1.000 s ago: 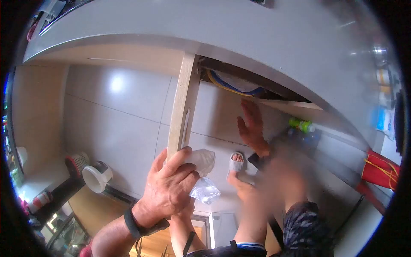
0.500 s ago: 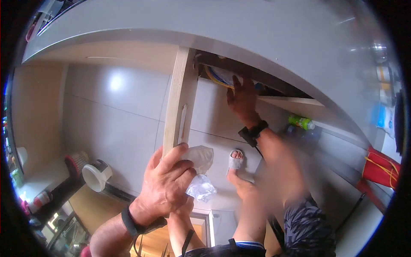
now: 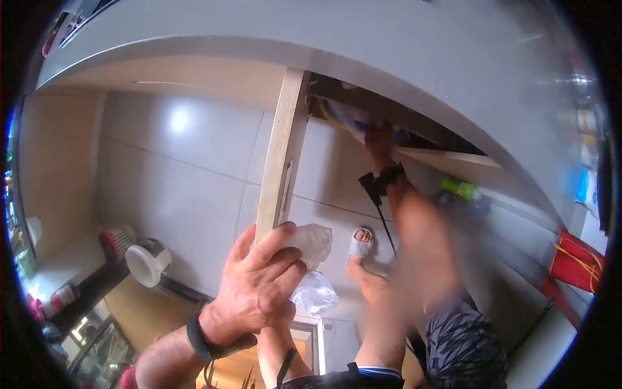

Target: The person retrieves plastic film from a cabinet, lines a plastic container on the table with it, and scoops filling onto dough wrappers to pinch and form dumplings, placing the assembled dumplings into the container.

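Note:
My left hand [image 3: 262, 279] is closed around the near end of an opened wooden cabinet door [image 3: 280, 149], thumb and fingers on either side of its edge. Crumpled clear plastic bags [image 3: 313, 295] show just right of that hand; whether its fingers hold them I cannot tell. My right hand [image 3: 380, 144] reaches into the dark cabinet opening [image 3: 421, 129] under the counter. It is at a clear plastic-wrapped bundle [image 3: 346, 115] with blue and yellow parts. Shadow hides my right fingertips, so their grip does not show.
A grey countertop [image 3: 259, 26] curves overhead. On the tiled floor [image 3: 181, 175] stand a white bucket [image 3: 144, 264] and a red-and-white basket [image 3: 116, 243] at left. A green-labelled bottle [image 3: 460, 188] lies right of my arm. A red bag [image 3: 575, 261] is at far right.
My right hand has gone deeper into the cabinet, its spread fingers now out of sight at the bundle. The door edge and my left hand appear slightly farther right in view.

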A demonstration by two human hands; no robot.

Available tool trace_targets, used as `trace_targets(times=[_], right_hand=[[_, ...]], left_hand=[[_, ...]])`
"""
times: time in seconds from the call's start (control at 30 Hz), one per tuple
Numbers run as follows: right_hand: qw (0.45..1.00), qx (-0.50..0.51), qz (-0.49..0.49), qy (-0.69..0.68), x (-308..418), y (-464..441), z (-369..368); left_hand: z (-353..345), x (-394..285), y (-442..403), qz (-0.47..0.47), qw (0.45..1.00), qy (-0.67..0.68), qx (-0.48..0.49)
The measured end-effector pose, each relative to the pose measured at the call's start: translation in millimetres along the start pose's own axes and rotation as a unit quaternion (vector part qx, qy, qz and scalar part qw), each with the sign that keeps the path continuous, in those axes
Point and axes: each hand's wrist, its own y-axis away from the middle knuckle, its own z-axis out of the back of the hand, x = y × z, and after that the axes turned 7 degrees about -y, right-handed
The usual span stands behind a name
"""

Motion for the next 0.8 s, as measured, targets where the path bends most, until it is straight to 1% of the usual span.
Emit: trace_targets(times=[0.03, 0.1, 0.17, 0.27, 0.3, 0.33, 0.37, 0.43, 0.5, 0.53, 0.57, 0.6, 0.63, 0.7, 0.8], right_hand=[[0.998, -0.049, -0.002, -0.039, -3.3, -2.8, -3.9], [0.999, -0.002, -0.004, -0.040, -6.0, -17.3, -13.0], [0.981, 0.191, -0.003, 0.037, -7.4, -34.3, -6.6], [0.995, 0.052, 0.015, -0.086, -12.6, -11.1, -24.1], [0.950, 0.063, -0.102, -0.290, -5.2, -5.6, -2.4], [0.849, 0.073, -0.213, -0.478, 3.9, 5.3, 22.0], [0.699, 0.079, -0.313, -0.638, 14.9, 19.4, 48.1], [0.745, -0.050, -0.243, -0.619, 27.7, 50.1, 81.0], [0.735, -0.082, -0.223, -0.636, 30.4, 79.7, 135.9], [0.706, -0.053, -0.237, -0.666, 32.2, 89.1, 176.3], [0.675, 0.000, -0.278, -0.683, 13.9, 106.0, 191.8], [0.547, -0.001, -0.267, -0.793, 8.2, 114.1, 215.3], [0.463, -0.020, -0.294, -0.836, 10.0, 122.6, 243.7], [0.370, 0.035, -0.295, -0.880, 11.9, 131.5, 306.4], [0.249, 0.039, -0.380, -0.890, 7.0, 153.9, 377.7]], left_hand=[[0.3, 0.3, 1.0, 0.000, 1.000, 0.002, 0.004], [0.5, 1.1, 1.1, 0.000, 1.000, -0.005, 0.006], [0.5, -1.5, 1.9, 0.000, 1.000, -0.003, 0.006], [1.8, -1.9, 0.9, 0.003, 1.000, 0.000, 0.001], [1.9, -1.7, 0.7, 0.004, 1.000, 0.001, 0.001], [2.0, -2.3, 0.8, 0.007, 1.000, 0.004, 0.003], [2.4, -2.9, 1.4, 0.005, 1.000, 0.001, -0.001], [2.4, -2.0, 1.2, 0.000, 1.000, -0.009, -0.011], [8.2, -4.8, 0.2, 0.006, 1.000, -0.004, 0.005], [11.2, -6.5, -0.7, 0.006, 1.000, -0.004, 0.011], [12.5, -8.4, -0.8, 0.006, 1.000, -0.005, 0.000], [10.8, -10.6, -0.4, 0.006, 1.000, -0.006, -0.013], [8.6, -14.1, 0.4, 0.004, 1.000, -0.009, -0.027], [-0.9, -17.3, 4.7, 0.011, 0.999, -0.007, -0.033], [-3.1, -34.7, 2.8, 0.031, 0.999, -0.005, -0.021]])
